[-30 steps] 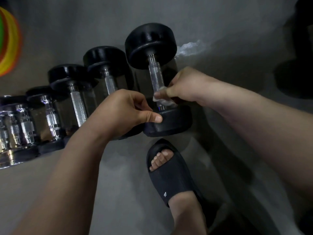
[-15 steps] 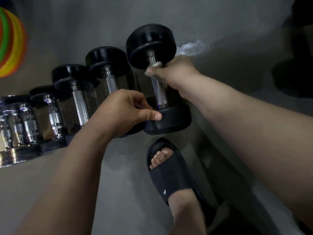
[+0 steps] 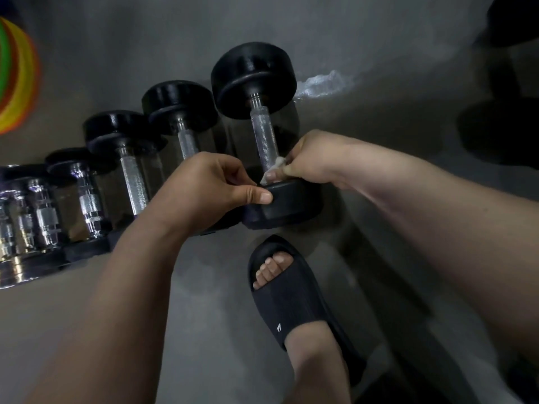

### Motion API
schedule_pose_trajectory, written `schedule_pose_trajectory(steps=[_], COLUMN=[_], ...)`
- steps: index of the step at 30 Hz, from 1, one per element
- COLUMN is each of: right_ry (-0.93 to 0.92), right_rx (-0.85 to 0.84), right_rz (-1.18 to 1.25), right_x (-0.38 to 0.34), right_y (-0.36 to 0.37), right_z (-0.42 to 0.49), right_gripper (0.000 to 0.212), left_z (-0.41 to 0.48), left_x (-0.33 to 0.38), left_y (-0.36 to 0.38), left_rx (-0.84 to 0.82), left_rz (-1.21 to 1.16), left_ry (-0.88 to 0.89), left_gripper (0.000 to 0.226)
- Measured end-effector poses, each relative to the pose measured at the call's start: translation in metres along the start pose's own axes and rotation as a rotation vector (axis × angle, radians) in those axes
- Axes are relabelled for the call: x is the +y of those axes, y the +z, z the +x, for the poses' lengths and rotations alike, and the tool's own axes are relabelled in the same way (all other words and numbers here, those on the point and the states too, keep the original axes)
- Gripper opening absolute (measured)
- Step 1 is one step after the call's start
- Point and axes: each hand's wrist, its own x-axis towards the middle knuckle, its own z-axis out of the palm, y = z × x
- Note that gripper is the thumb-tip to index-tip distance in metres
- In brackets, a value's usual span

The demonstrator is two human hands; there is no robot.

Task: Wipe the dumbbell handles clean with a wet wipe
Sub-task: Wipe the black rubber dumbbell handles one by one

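Knurled steel handle point(image 3: 264, 138) looks grippy, the dumbbell point(image 3: 253, 80) heavy; left hand point(image 3: 201, 191) clamps its near head point(image 3: 287, 207), right hand point(image 3: 315, 158) pinches the limp wet wipe point(image 3: 272, 170) against the handle.

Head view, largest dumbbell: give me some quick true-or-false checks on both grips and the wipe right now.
1. The right grip pinches the wet wipe at the handle of the largest dumbbell. True.
2. The wet wipe sits at the handle's far end. False: it is at the near end, by the lower head.
3. The left grip holds the lower head, thumb on its rim. True.
4. The left grip holds a second wipe. False: no wipe shows there.
5. The foot near the dumbbell is bare. False: it wears a black sandal.
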Motion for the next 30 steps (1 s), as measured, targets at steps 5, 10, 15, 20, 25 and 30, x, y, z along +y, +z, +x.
schedule_pose_trajectory(steps=[5, 10, 15, 20, 25, 30], right_ry=[0.021, -0.016, -0.082, -0.194, -0.300, -0.360], right_rx=[0.046, 0.145, 0.193, 0.353, 0.149, 0.020], right_rz=[0.019, 0.064, 0.669, 0.564, 0.253, 0.284], right_x=[0.002, 0.004, 0.015, 0.022, 0.010, 0.012], right_y=[-0.005, -0.003, -0.002, 0.000, 0.010, 0.003], right_z=[-0.005, -0.010, -0.012, 0.000, -0.019, -0.015], right_gripper=[0.039, 0.029, 0.015, 0.018, 0.029, 0.011], left_z=[-0.001, 0.000, 0.000, 0.000, 0.001, 0.001], left_x=[0.000, 0.002, 0.000, -0.002, -0.003, -0.007], left_y=[0.001, 0.001, 0.001, 0.002, 0.002, 0.003], left_rx=[0.006, -0.011, -0.007, -0.004, 0.001, 0.000], left_rz=[-0.030, -0.033, -0.025, -0.030, -0.034, -0.048], left_ry=[-0.003, -0.017, -0.015, -0.010, -0.008, 0.000], left_gripper=[0.043, 0.042, 0.036, 0.036, 0.036, 0.037])
